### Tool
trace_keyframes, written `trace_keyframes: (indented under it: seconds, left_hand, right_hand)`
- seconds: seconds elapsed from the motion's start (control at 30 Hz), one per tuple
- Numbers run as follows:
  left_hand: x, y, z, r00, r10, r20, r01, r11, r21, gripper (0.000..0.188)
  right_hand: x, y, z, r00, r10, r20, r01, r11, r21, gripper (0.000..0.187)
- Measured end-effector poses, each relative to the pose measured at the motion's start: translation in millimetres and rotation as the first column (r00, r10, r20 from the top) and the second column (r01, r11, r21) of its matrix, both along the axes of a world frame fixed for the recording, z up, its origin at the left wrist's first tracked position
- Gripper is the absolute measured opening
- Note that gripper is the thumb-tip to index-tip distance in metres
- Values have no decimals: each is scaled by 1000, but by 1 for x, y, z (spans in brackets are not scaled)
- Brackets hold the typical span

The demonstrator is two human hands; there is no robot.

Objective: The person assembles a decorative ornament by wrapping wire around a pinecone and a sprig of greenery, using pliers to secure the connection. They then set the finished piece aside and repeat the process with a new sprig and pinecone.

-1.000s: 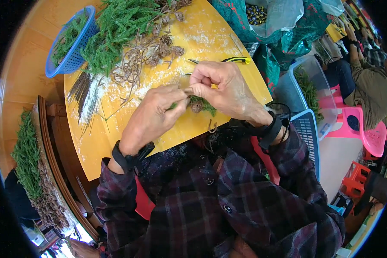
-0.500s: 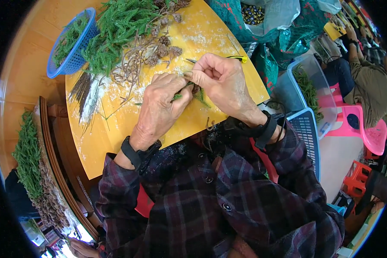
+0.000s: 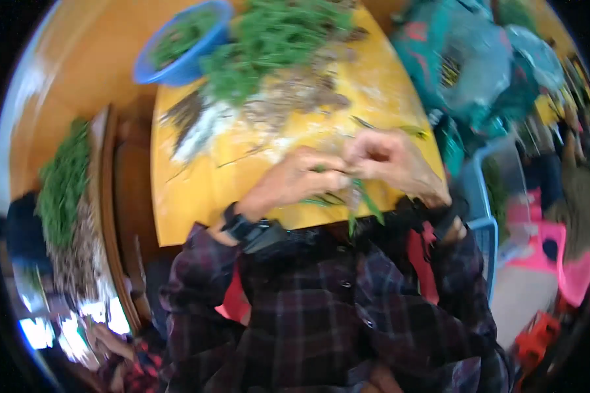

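My left hand (image 3: 305, 178) pinches a small green artificial pine sprig (image 3: 368, 204), whose needles stick out below the fingers on both sides. My right hand (image 3: 400, 164) meets it, thumb and forefinger closed together at the sprig's top; what they grip is too blurred to make out. A brownish bit, perhaps a cone, shows among the needles. Both hands are over the front part of the yellow table (image 3: 196, 209). Beyond the right hand lies a tool with a dark pointed tip and a yellow handle (image 3: 416, 131).
Green sprigs (image 3: 275, 33) are heaped at the back, by a blue basket (image 3: 221, 36). Brown stems and cones (image 3: 295, 98) lie before them, with a white-dusted dark stem bundle (image 3: 193, 124) at left. Teal bags (image 3: 432, 46), a clear bin (image 3: 482, 170) and a pink stool (image 3: 550, 236) stand right.
My head view has shifted and blurred, so the table sits farther right. Both hands have come closer to the table's front edge, with the sprig now hanging lower between them.
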State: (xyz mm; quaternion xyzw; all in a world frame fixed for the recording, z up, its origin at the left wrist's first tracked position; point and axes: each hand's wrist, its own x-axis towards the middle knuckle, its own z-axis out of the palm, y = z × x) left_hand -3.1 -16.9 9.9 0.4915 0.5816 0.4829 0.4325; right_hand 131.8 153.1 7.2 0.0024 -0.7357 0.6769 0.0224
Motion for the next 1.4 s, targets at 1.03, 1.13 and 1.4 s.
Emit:
trace_keyframes:
  seconds: [1.03,1.13,1.4]
  left_hand:
    - [6,-8,-33,944,273,184,-322,879,351,13]
    - [6,-8,-33,920,199,339,-320,879,353,14]
    - [6,-9,-37,919,275,282,-363,870,333,15]
  right_hand:
    - [-25,-28,-11,978,-203,-41,203,979,-18,17]
    - [-22,-18,-23,982,-179,56,186,968,-170,17]
    - [-23,-14,-26,980,-199,6,199,980,-2,16]
